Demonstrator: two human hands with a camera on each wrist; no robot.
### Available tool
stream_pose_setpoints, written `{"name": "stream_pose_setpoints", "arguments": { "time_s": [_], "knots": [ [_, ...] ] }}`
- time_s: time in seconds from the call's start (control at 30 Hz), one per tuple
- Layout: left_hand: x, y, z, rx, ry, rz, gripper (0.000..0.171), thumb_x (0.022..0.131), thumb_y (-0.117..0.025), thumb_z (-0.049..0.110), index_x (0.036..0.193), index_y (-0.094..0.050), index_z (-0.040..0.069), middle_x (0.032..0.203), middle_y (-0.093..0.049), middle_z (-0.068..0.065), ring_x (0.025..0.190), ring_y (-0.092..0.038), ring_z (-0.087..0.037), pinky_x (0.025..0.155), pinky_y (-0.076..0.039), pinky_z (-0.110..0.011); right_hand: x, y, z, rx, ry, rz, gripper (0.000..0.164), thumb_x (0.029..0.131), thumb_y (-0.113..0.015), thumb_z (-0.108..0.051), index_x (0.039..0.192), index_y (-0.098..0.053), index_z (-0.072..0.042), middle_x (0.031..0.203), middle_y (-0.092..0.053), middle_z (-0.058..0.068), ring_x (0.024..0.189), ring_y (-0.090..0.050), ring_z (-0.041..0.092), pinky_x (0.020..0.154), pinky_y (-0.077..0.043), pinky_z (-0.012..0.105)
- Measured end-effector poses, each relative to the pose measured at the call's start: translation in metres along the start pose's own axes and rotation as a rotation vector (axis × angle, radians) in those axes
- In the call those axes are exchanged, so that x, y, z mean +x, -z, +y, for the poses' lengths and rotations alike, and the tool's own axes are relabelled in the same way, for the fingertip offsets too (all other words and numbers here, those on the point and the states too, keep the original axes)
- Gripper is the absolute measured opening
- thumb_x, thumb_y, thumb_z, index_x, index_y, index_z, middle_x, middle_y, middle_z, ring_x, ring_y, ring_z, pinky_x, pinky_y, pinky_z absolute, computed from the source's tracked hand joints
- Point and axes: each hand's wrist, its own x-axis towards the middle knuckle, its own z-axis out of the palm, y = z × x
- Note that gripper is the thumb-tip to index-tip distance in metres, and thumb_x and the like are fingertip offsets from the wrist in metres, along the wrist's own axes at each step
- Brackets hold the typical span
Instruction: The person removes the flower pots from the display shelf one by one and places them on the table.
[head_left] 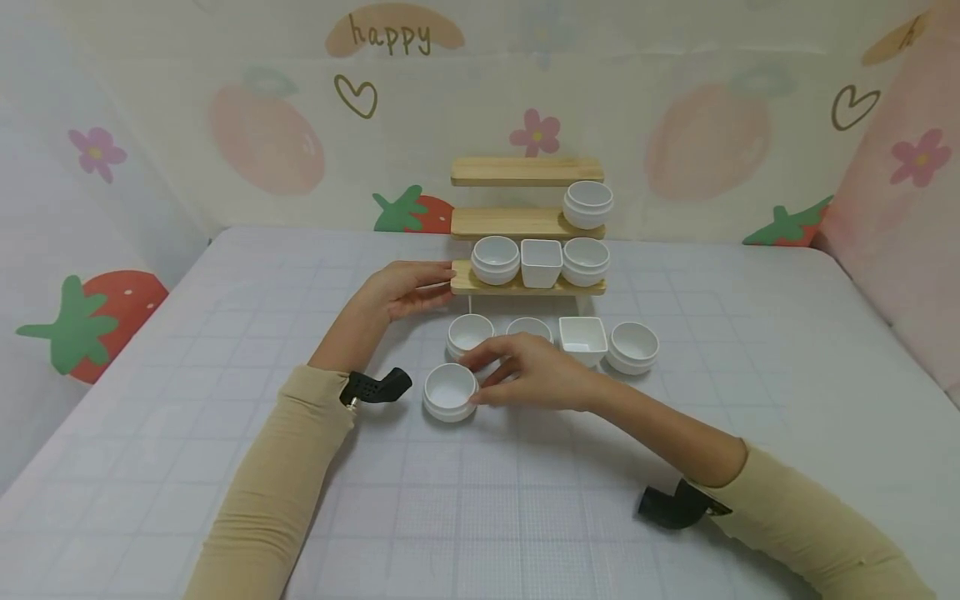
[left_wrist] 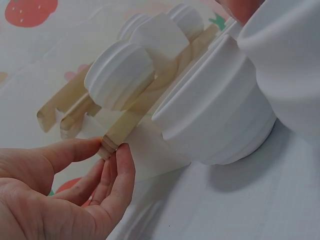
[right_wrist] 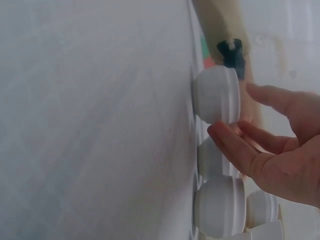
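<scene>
My left hand (head_left: 405, 287) pinches the left end of the lowest wooden board (head_left: 525, 289) of a tiered stand; the left wrist view shows thumb and fingertips on the board end (left_wrist: 116, 136). My right hand (head_left: 536, 373) reaches over the table beside a round white bowl (head_left: 450, 390). Its fingers are spread at the bowl's right side, and whether they touch it I cannot tell. In the right wrist view the bowl (right_wrist: 217, 95) stands on the table near the parted thumb and fingers. Behind the right hand another round bowl (head_left: 528, 327) is partly hidden.
On the lowest board are two round bowls, one at left (head_left: 495, 260), and a square bowl (head_left: 542, 263). The middle board bears one round bowl (head_left: 588, 204). A front row on the table includes a square bowl (head_left: 582, 337) and a round one (head_left: 632, 347).
</scene>
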Motion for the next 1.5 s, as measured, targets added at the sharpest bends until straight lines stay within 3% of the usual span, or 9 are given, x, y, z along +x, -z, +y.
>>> {"name": "stream_pose_setpoints", "arguments": {
  "time_s": [0.67, 1.1, 1.3, 1.5],
  "knots": [
    [0.001, 0.001, -0.001, -0.016, 0.011, 0.001, 0.052, 0.105, -0.060, 0.000, 0.156, -0.048, 0.001, 0.114, -0.062, -0.006, 0.094, -0.064, -0.016, 0.069, -0.064, -0.021, -0.009, 0.029, -0.011, -0.023, 0.007, -0.008, 0.038, 0.095, -0.076, -0.006, 0.131, -0.068, 0.004, 0.126, -0.071, 0.020, 0.108, -0.075, 0.027, 0.095, -0.063, 0.035],
    [0.004, 0.001, 0.000, -0.018, 0.030, 0.007, 0.053, 0.105, -0.061, 0.002, 0.157, -0.049, 0.003, 0.118, -0.062, -0.006, 0.099, -0.064, -0.016, 0.070, -0.064, -0.021, -0.014, 0.046, -0.016, -0.061, -0.040, 0.051, 0.036, 0.097, -0.075, -0.009, 0.131, -0.069, 0.002, 0.128, -0.071, 0.017, 0.111, -0.072, 0.029, 0.090, -0.062, 0.033],
    [0.004, 0.000, 0.001, -0.026, 0.026, 0.007, 0.053, 0.105, -0.060, 0.001, 0.157, -0.049, 0.003, 0.117, -0.061, -0.006, 0.097, -0.064, -0.016, 0.068, -0.064, -0.021, -0.018, 0.057, -0.017, -0.097, -0.032, 0.095, 0.033, 0.098, -0.073, -0.008, 0.129, -0.069, 0.003, 0.126, -0.072, 0.017, 0.109, -0.071, 0.028, 0.096, -0.059, 0.035],
    [0.005, 0.002, 0.000, -0.019, 0.028, 0.001, 0.053, 0.106, -0.059, 0.001, 0.157, -0.048, 0.003, 0.119, -0.060, -0.006, 0.099, -0.063, -0.016, 0.068, -0.064, -0.021, -0.019, 0.066, -0.019, -0.071, -0.048, 0.138, 0.031, 0.098, -0.074, -0.008, 0.127, -0.070, 0.002, 0.127, -0.072, 0.017, 0.108, -0.072, 0.031, 0.094, -0.062, 0.033]
  ]
}}
